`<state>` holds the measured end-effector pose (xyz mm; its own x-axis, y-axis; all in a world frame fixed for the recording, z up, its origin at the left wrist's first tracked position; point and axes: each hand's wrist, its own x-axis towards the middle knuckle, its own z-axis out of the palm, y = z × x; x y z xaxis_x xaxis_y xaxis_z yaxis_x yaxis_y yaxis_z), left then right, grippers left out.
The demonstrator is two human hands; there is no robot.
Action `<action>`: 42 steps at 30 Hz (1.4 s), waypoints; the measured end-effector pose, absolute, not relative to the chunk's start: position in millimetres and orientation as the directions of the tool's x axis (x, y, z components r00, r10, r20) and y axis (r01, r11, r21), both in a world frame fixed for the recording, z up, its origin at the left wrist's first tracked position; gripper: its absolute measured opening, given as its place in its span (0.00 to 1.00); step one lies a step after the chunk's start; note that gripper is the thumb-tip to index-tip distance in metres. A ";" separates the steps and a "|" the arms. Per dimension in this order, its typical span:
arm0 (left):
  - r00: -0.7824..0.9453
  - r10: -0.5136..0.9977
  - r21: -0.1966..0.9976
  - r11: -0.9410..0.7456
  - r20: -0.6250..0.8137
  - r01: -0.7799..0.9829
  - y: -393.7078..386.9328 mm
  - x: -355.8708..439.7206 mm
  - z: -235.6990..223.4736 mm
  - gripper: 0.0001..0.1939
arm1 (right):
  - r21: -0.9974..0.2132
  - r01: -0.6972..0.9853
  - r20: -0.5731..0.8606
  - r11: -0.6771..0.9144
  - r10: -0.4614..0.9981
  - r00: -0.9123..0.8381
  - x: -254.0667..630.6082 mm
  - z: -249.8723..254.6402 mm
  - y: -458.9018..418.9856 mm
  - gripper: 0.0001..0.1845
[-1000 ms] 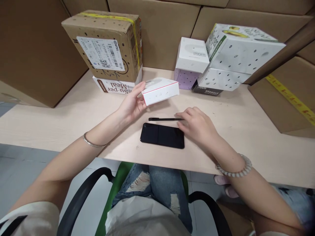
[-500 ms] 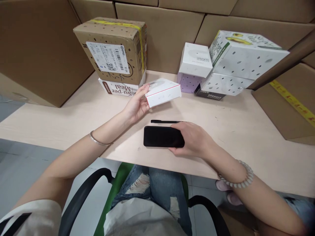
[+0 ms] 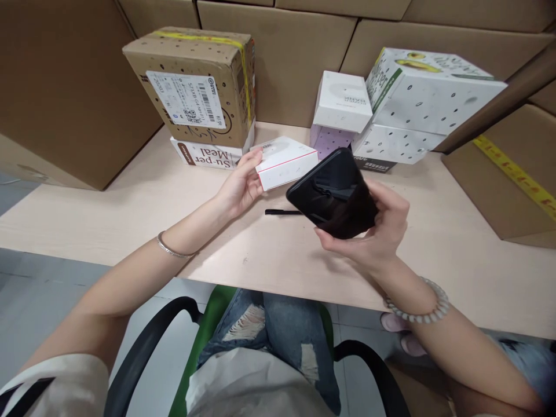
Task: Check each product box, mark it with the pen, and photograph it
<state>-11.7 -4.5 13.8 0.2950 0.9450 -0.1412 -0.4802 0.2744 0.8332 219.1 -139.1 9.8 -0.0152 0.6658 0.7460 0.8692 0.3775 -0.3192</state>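
My right hand (image 3: 377, 231) grips a black smartphone (image 3: 332, 194) by its right end, thumb along the lower edge. The phone is raised off the table and tilted, its dark glossy face towards me. My left hand (image 3: 244, 180) is closed on the left end of a flat white box (image 3: 286, 165) with a thin red line along its edge. Below that box a black pen (image 3: 280, 212) lies on the table, its right part hidden behind the phone.
On the pale wooden table (image 3: 226, 249), a brown taped carton (image 3: 195, 87) rests on a white box (image 3: 208, 155) at back left. Several white boxes (image 3: 434, 98) are stacked at back right, beside a small white box (image 3: 345, 101) on a purple one. Large cartons wall the back and sides.
My right hand has lifted the phone from the table and turned it up to the right. The left hand and its white box have barely moved.
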 end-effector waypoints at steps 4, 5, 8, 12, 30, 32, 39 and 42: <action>0.298 0.943 0.833 0.282 -0.149 -0.476 -5.4 -13.5 16.8 0.19 | -0.315 0.849 0.795 0.423 0.606 -0.007 220.0 5.5 -137.4 0.49; 0.303 0.941 0.832 0.284 -0.147 -0.477 -5.9 -13.6 17.6 0.20 | -0.315 0.843 0.800 0.435 0.600 -0.011 220.1 4.9 -137.2 0.48; 0.313 0.940 0.824 0.284 -0.138 -0.490 -7.5 -12.9 18.8 0.19 | -0.312 0.828 0.817 0.467 0.577 -0.017 219.7 4.8 -137.2 0.46; 0.312 0.940 0.819 0.282 -0.134 -0.500 -8.8 -10.7 18.1 0.15 | -0.340 0.844 0.772 0.415 0.636 -0.002 217.8 6.9 -138.2 0.46; 0.291 0.946 0.836 0.274 -0.144 -0.475 -13.9 -7.4 21.6 0.09 | -0.275 0.837 0.805 0.473 0.590 -0.069 213.5 14.6 -144.0 0.38; 0.303 0.942 0.835 0.279 -0.143 -0.475 -13.7 -7.6 20.7 0.09 | -0.323 0.851 0.753 0.415 0.657 -0.034 212.5 16.0 -144.1 0.38; 0.330 0.936 0.838 0.279 -0.127 -0.470 -11.2 -8.1 15.0 0.17 | -0.362 0.842 0.739 0.400 0.674 -0.002 215.4 17.5 -143.2 0.40; 0.322 0.936 0.846 0.283 -0.141 -0.452 -10.8 -8.0 13.8 0.21 | -0.370 0.830 0.678 0.417 0.732 -0.066 218.3 17.2 -143.4 0.39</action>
